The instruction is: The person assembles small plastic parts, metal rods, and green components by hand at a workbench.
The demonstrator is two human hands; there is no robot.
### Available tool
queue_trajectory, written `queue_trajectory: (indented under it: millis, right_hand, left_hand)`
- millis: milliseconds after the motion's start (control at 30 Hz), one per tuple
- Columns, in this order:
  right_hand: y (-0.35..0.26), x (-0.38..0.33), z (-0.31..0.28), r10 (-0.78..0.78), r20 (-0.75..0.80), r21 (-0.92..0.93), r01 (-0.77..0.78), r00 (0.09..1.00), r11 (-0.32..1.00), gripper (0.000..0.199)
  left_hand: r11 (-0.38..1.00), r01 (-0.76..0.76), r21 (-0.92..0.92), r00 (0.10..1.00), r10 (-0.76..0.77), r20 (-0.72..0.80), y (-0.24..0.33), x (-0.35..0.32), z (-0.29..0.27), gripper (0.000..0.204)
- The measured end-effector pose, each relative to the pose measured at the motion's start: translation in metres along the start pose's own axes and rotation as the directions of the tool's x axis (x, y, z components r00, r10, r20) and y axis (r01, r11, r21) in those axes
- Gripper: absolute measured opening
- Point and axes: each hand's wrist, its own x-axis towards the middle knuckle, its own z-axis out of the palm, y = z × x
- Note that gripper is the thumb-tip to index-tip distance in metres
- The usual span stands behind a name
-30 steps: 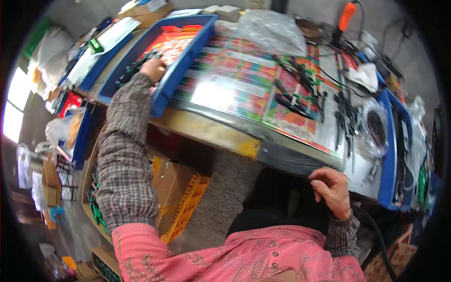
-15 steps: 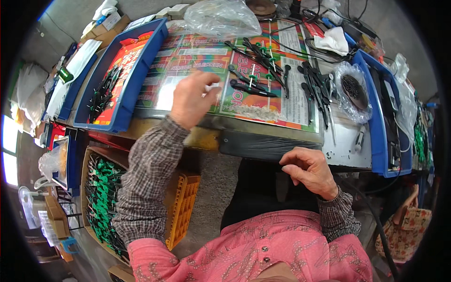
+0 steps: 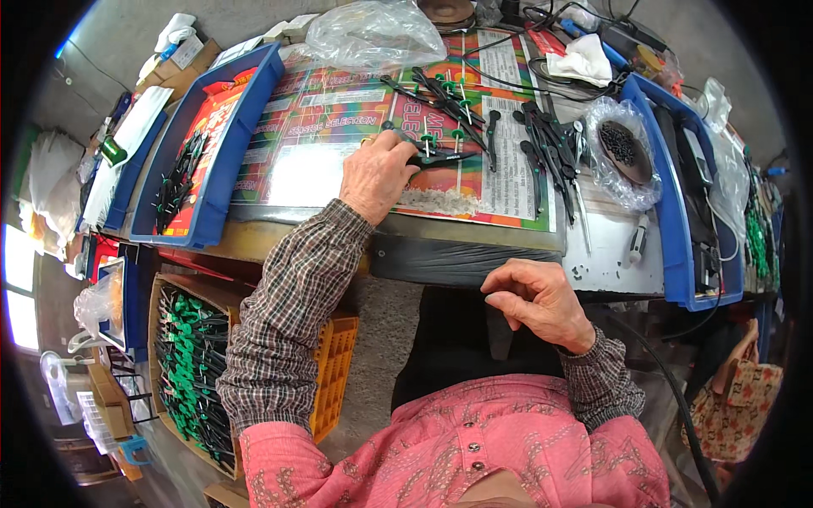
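My left hand reaches over the table. Its thumb and fingers are closed at the near end of a black plier-like part, and the fingers partly hide that end. Green-and-white pins stand up beside and behind it. More black plier-like parts lie just beyond, some crossing each other. My right hand hovers over my lap at the table's front edge, its fingers loosely bent and a gap at the thumb. I see nothing in it.
Several black parts and a screwdriver lie to the right, by a plastic-wrapped dish of black pellets. Blue trays flank the work surface. Pale granules lie near the front edge. A carton of green-and-black parts stands below left.
My left hand has moved forward and right, from above the bare printed sheet to the black parts, and its fingers have closed there. My right hand keeps its loose bend. The view has shifted slightly.
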Motion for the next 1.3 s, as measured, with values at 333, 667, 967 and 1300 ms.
queue_trajectory:
  millis: [333,667,967,1300]
  right_hand:
    - [0.001,-0.003,-0.002,0.013,0.014,0.047,-0.013,1.0,0.999,0.009]
    - [-0.014,-0.023,-0.005,-0.186,-0.154,-0.156,0.162,0.97,0.974,0.008]
    - [-0.024,-0.017,-0.006,-0.361,-0.266,-0.323,0.27,0.894,0.907,0.038]
    - [-0.004,-0.037,0.006,0.089,0.037,0.072,-0.092,0.995,0.993,0.007]
  left_hand:
    - [0.996,-0.007,-0.084,0.996,0.0,-0.086,0.013,-0.018,-0.009,0.014]
    - [0.855,0.09,-0.51,0.996,-0.091,0.021,0.066,-0.059,-0.052,0.017]
    - [0.765,0.129,-0.631,0.987,-0.035,0.16,0.112,-0.104,-0.06,0.02]
    - [0.63,0.343,-0.697,0.924,-0.093,0.371,0.135,-0.133,-0.051,0.017]
